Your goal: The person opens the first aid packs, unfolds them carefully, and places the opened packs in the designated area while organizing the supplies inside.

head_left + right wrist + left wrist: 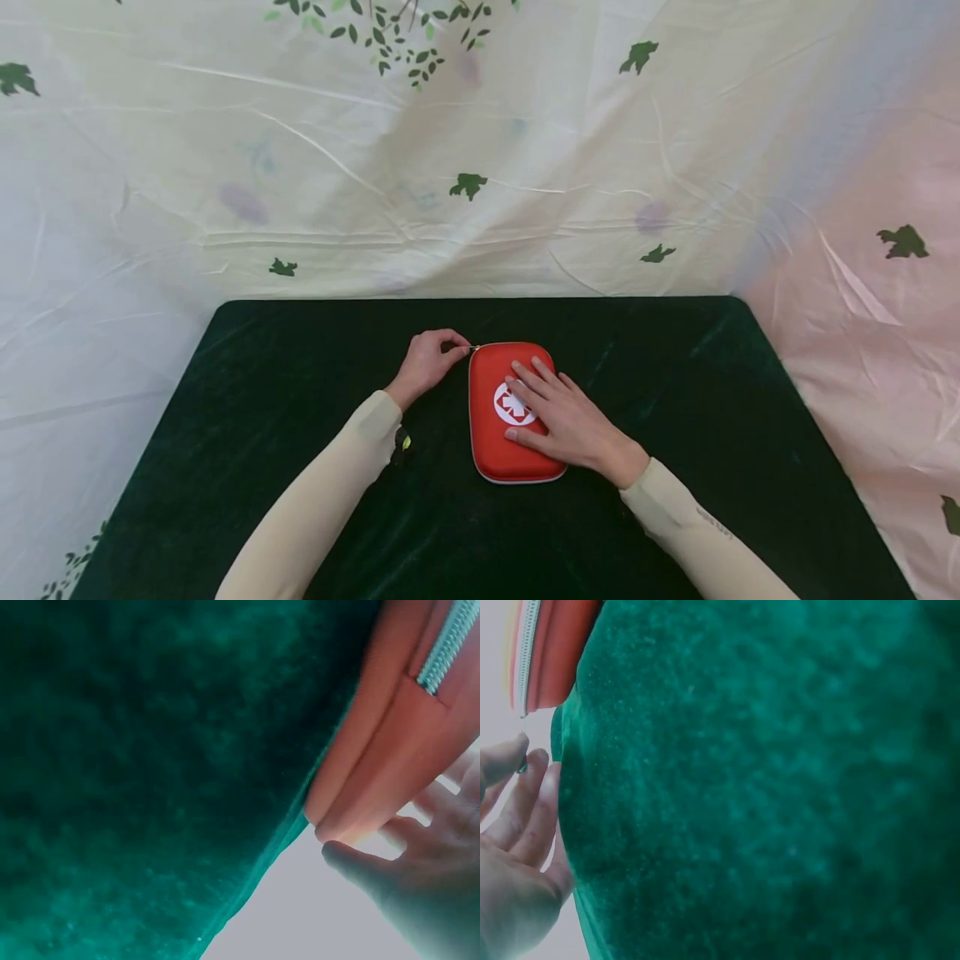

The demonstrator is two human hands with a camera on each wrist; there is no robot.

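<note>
A red zippered first-aid case [495, 454] with a white round emblem [506, 406] lies flat on the dark green table. At its far left corner my left hand [429, 360] pinches the zipper pull [474, 347] between thumb and forefinger. The left wrist view shows the silvery zipper [526, 656] along the case's side and the left hand [521, 847] below it. My right hand [573, 421] rests on the lid with fingers spread, covering part of the emblem. In the right wrist view, the zipper [448, 649] ends on the case's side, near the right hand [427, 870].
Dark green velvety cloth [315, 467] covers the table on all sides of the case. Behind the far edge hangs a pale curtain [360, 200] with green leaf prints; a pinkish one [862, 333] hangs at the right.
</note>
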